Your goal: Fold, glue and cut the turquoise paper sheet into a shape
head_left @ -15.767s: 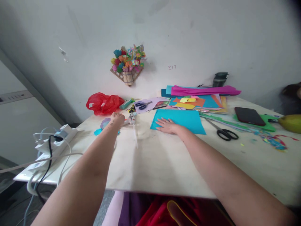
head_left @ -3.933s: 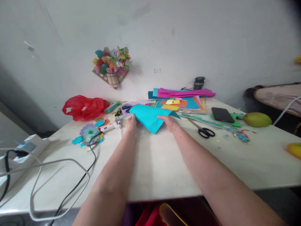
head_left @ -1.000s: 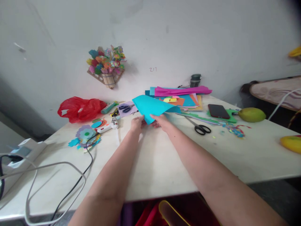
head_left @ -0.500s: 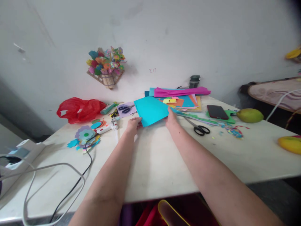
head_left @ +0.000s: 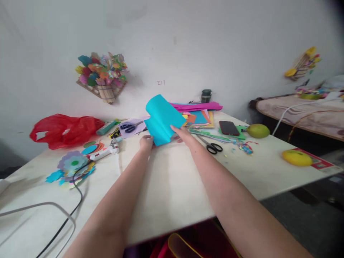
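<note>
A bright blue sheet of paper [head_left: 164, 118] is held up over the table, bent along its length with its upper part curling over. My left hand [head_left: 146, 142] pinches its lower left corner. At the sheet's lower right edge is my right hand [head_left: 181, 134], thumb on the face and fingers behind, partly hidden. Just right of that hand lie thin green paper strips [head_left: 212, 134] and black-handled scissors [head_left: 214, 147]. A white glue gun [head_left: 104, 153] rests to the left of my left hand, near stacked paper flowers [head_left: 73, 163].
A red plastic bag [head_left: 64, 130] and another pair of scissors [head_left: 130, 126] sit at the back left. Behind the sheet are coloured papers [head_left: 200, 118]. A phone [head_left: 228, 128], a green fruit [head_left: 258, 130] and a yellow fruit [head_left: 297, 157] lie rightward. A cord [head_left: 80, 195] crosses the left side.
The blue sheet, flatter before, now bends and its top edge rises and curls. My right hand has shifted along its edge. The camera view has turned to the right.
</note>
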Tool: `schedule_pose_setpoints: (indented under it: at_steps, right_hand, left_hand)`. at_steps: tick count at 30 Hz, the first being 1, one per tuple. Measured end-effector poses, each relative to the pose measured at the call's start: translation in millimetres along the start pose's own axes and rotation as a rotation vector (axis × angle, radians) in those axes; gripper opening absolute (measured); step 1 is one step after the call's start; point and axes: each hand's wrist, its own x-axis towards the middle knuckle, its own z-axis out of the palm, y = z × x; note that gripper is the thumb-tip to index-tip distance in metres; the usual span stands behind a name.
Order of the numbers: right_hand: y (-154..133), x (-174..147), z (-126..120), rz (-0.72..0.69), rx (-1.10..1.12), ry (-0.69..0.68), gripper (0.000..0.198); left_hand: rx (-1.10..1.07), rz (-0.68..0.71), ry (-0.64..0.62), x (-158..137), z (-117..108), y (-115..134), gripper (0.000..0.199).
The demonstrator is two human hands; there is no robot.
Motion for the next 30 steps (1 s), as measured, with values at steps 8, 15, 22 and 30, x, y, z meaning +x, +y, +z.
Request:
schedule_pose_setpoints:
  at_steps: [8, 15, 22, 30]
  right_hand:
    - [-27.2, -2.7, -45.7, 0.130, -0.873, -0.052, 0.026]
    - [-28.2, -17.8, -91.8, 0.229, -1.441, 0.068, 0.037]
    - [-17.3, -29.9, -89.2, 0.250, -1.469, -0.010, 0.040]
    - [-38.5, -45.6, -60.5, 0.243, -1.487, -0.300, 0.031]
  left_hand:
    - [0.136, -0.095, 0.069, 7.8, 7.8, 3.5, 0.011]
    - [0.139, -0.089, 0.050, 6.9, 11.0, 4.5, 0.013]
    - [0.071, -0.102, -0.063, -0.9, 8.1, 7.5, 0.015]
    - [0.014, -0.099, -0.052, -16.1, 2.3, 10.0, 0.016]
